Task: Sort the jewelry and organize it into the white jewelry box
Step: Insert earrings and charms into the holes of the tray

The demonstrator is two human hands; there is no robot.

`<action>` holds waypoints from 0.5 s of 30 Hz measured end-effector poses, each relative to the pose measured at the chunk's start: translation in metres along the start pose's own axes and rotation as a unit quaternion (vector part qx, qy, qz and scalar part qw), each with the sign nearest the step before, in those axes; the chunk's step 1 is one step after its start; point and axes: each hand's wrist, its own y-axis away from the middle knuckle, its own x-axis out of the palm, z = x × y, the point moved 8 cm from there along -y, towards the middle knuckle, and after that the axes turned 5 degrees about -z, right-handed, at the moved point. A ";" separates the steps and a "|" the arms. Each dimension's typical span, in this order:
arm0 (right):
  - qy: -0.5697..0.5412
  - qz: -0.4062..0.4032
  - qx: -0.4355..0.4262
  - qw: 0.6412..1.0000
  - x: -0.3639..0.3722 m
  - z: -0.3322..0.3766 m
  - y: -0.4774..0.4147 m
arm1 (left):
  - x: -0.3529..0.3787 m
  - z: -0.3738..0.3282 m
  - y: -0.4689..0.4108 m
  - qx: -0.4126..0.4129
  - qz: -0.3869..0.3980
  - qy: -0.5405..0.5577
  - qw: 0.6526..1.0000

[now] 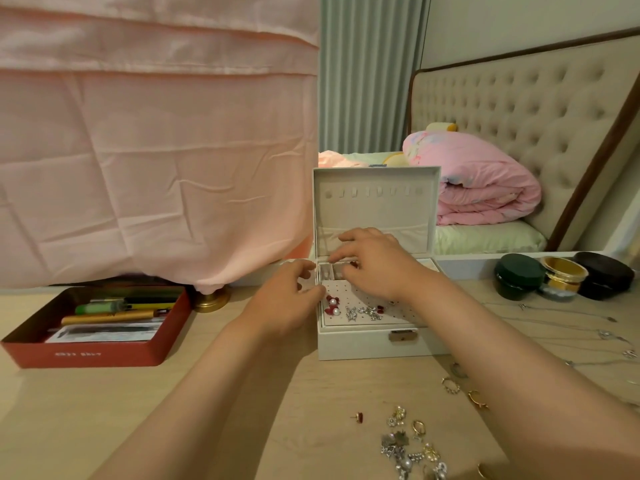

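Observation:
The white jewelry box [374, 348] stands open on the wooden table, lid [374, 209] upright. Its perforated earring pad [360, 299] holds red-and-pearl earrings [333, 304] and silver earrings [370, 312]. My left hand [287, 296] curls against the box's left rim. My right hand [377, 265] hovers over the back compartments, fingertips pinched at a small red earring [353, 264]. Loose on the table in front lie a red stud [360, 417], a pile of silver and gold earrings [405, 441], gold rings [450, 385] and thin chain necklaces [571, 323] to the right.
A red tin [86, 355] of pens and papers sits at the left. Round green [517, 277], gold [562, 271] and dark [604, 275] containers stand at the back right. A pink cloth [156, 150] hangs behind, above a brass base [211, 299]. A bed lies beyond.

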 end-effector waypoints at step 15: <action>-0.050 0.224 0.041 0.973 0.006 0.010 0.150 | 0.029 -0.070 0.119 0.105 0.195 -0.099 0.970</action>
